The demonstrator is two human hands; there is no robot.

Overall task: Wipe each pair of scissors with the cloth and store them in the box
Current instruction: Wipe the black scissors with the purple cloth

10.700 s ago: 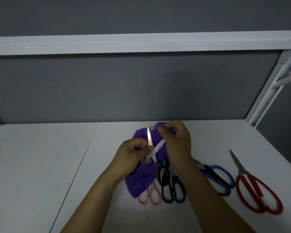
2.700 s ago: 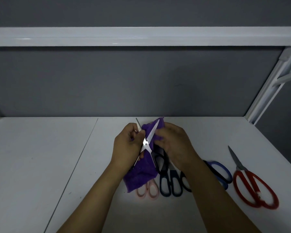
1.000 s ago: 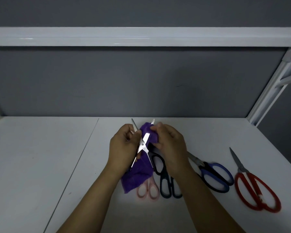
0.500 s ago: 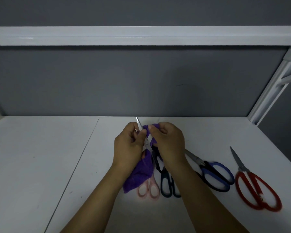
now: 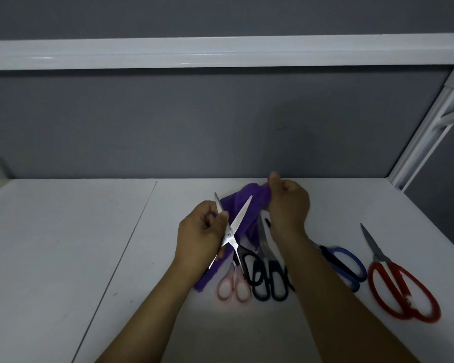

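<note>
**A:** The left hand [image 5: 199,237] has the open pair [image 5: 229,235] up off the table [image 5: 63,244]. Its fingers are curled round the pair beside the pivot, and the blades are spread in a V pointing away.

**B:** And the right hand [image 5: 288,205]?

**A:** It's a fist closed on the top end of the cloth [image 5: 258,203], thumb up. It's raised just right of the blade tips.

**B:** Where does the cloth run?

**A:** From that fist it goes down behind the blades and under the left hand. The lower end is on the table just beside the pink pair [image 5: 232,289].

**B:** Is the cloth on the steel?

**A:** It's right behind the right-hand blade, but I can't call contact.

**B:** What about the handles of the open pair?

**A:** Dark loops show below the pivot, crowded against the black pair [image 5: 273,284]. I can't sort out which loop belongs to which pair.

**B:** And the rest of the line-up?

**A:** All are flat on the table with handles toward the person. Pink is on the left and black is touching it. The blue pair [image 5: 346,265] is partly under the right forearm. The red pair [image 5: 399,292] lies apart at the far right, blades closed, tip pointing away.

**B:** Anything behind them?

**A:** A grey wall with a white rail [image 5: 220,52] across it.
</note>
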